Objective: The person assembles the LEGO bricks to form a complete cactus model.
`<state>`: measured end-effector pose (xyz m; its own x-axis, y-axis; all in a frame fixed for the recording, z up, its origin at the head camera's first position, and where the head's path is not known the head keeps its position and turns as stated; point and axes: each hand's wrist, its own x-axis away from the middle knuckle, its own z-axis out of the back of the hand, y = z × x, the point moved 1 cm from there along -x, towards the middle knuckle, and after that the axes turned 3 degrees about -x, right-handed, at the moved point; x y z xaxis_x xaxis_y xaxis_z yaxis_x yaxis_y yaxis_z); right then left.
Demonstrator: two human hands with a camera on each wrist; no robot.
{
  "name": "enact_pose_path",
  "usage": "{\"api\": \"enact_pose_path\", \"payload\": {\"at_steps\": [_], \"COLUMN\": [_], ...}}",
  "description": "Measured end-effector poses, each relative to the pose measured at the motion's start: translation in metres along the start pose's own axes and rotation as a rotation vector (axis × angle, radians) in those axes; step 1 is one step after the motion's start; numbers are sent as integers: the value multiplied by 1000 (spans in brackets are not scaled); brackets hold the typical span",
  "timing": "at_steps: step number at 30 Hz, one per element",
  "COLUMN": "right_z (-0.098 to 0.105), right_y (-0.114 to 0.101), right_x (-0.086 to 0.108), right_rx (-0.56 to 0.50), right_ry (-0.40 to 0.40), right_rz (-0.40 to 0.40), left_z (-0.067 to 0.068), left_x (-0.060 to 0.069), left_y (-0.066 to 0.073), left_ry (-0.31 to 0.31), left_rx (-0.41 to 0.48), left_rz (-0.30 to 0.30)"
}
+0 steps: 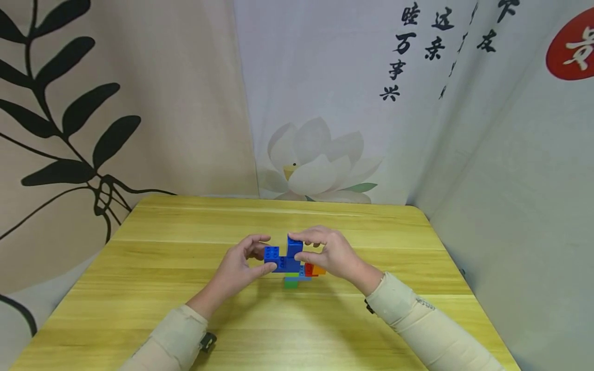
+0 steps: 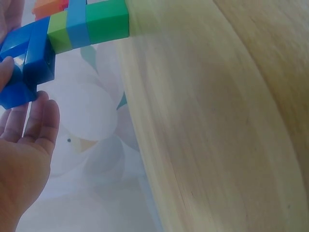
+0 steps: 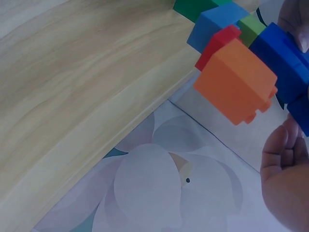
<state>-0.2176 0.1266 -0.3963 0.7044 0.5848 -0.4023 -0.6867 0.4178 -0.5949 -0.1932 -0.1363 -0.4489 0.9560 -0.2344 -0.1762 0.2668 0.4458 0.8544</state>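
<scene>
Between my hands is a structure of joined toy building bricks. A green brick point(image 2: 107, 21) forms its bottom, with a light blue brick point(image 3: 215, 26) and a lime brick point(image 2: 59, 33) above. A red brick point(image 3: 217, 46) and an orange brick point(image 3: 234, 82) project on the right. Across the top runs a long dark blue brick point(image 1: 287, 266). My left hand point(image 1: 234, 273) pinches the blue brick point(image 1: 271, 251) at its left end between thumb and fingers. My right hand point(image 1: 341, 255) pinches the upright blue brick point(image 1: 294, 247) at its right end.
The structure is over the middle of a wooden table point(image 1: 195, 309). Behind the table's far edge hangs a pale curtain point(image 1: 325, 77) printed with a lotus and writing. Dark printed leaves point(image 1: 74, 113) show on the left side.
</scene>
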Motion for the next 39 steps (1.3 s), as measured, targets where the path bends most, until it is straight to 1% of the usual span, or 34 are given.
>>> {"api": "enact_pose_path", "payload": {"at_steps": [4,7,12,16,18,19,21,25,27,31,36,39], "right_z": [0,0,-1,-3,-3,-3,-3,-3,-4,-5,-5,-4], "right_y": [-1,-2,-1,1,1,2,2,2,2,3,2,3], "right_x": [-1,0,1,4,5,5,4,4,5,6,5,4], "right_rx": [-3,0,12,19,21,21,-3,-70,-96,-113,-103,-102], "right_ry": [-9,-19,-23,4,17,18,8,-19,-25,-21,-9,-12], "right_rz": [-31,-33,22,117,149,150,114,10,-20,-35,-15,-16], "left_z": [0,0,-1,-2,-2,-1,-1,-2,-2,-2,-2,-2], "left_x": [0,0,0,0,0,0,0,0,-1,-1,-1,-1], "left_y": [-2,-3,-4,-4,-3,-3,-3,-3,-3,-4,-4,-5], "left_ry": [0,1,-2,-2,-2,-2,-2,-2,-4,-6,-4,-4], "left_rx": [2,4,6,-7,-11,-10,-7,1,0,-7,-5,5], "left_rz": [4,4,4,0,-3,-3,-3,-7,-10,-14,-15,-13]}}
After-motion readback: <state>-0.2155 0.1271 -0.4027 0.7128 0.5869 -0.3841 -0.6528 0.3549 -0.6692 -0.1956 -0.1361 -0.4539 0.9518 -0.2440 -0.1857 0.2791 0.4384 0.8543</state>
